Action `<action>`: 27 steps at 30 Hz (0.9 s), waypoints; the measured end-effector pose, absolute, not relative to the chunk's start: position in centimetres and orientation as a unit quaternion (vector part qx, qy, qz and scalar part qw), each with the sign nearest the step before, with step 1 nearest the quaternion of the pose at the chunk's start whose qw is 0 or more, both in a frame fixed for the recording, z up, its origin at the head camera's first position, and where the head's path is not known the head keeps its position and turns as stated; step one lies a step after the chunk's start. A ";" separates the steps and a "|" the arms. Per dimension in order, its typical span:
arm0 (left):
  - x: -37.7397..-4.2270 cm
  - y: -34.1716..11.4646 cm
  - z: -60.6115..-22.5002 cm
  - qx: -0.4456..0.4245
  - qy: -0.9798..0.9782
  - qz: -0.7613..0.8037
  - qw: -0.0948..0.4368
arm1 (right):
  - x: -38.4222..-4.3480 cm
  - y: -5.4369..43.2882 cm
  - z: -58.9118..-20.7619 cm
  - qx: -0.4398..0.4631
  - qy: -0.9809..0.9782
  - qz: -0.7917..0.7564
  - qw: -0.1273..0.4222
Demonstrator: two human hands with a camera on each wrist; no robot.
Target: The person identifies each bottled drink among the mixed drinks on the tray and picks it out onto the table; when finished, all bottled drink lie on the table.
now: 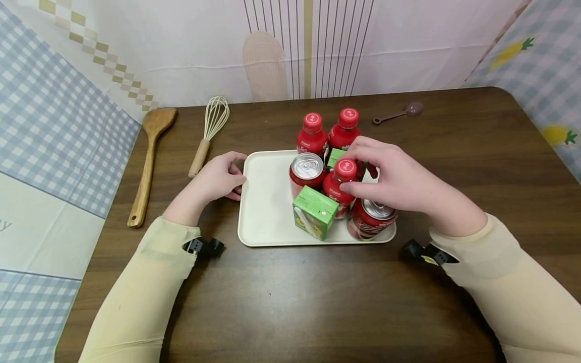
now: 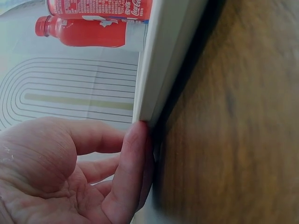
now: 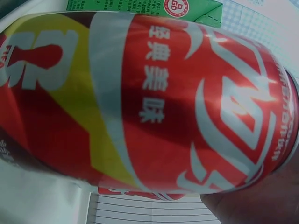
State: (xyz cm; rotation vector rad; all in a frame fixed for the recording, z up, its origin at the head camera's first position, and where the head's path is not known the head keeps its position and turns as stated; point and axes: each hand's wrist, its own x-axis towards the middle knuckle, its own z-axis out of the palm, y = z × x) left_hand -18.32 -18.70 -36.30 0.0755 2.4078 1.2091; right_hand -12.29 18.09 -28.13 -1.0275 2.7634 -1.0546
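Note:
A cream tray [image 1: 265, 201] lies on the table, bearing red bottles, red soda cans and green drink cartons. My left hand [image 1: 222, 176] holds the tray's left rim; in the left wrist view, fingertips [image 2: 135, 133] meet the rim's outer edge. My right hand [image 1: 399, 176] grips the front red bottle [image 1: 338, 194] just below its cap, thumb in front. Beneath that hand, one can [image 1: 369, 222] leans at the front right and fills the right wrist view. Another can [image 1: 307, 174] and a green carton [image 1: 314, 212] stand left of the gripped bottle. A second carton [image 1: 335, 157] is partly hidden behind it.
Two more red bottles [image 1: 312, 133] [image 1: 345, 128] stand at the back. To the left lie a whisk [image 1: 209, 133] and a wooden spatula [image 1: 149, 166]. A small brown spoon [image 1: 399, 113] rests near the table's far edge, before a patterned cloth.

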 end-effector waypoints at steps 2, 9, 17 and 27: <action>-18.3 -18.8 -36.3 0.023 0.865 0.447 0.227 | -12.3 18.1 -28.1 -0.329 0.883 -0.336 0.004; -18.4 -18.9 -36.3 0.016 0.853 0.465 0.236 | -12.3 18.1 -28.1 -0.323 0.884 -0.336 0.002; -18.3 -18.9 -36.3 0.015 0.854 0.463 0.235 | -12.0 17.6 -27.9 -0.281 0.902 -0.328 0.003; -18.2 -18.9 -36.3 0.015 0.853 0.465 0.236 | -12.3 18.2 -28.1 -0.323 0.880 -0.346 0.030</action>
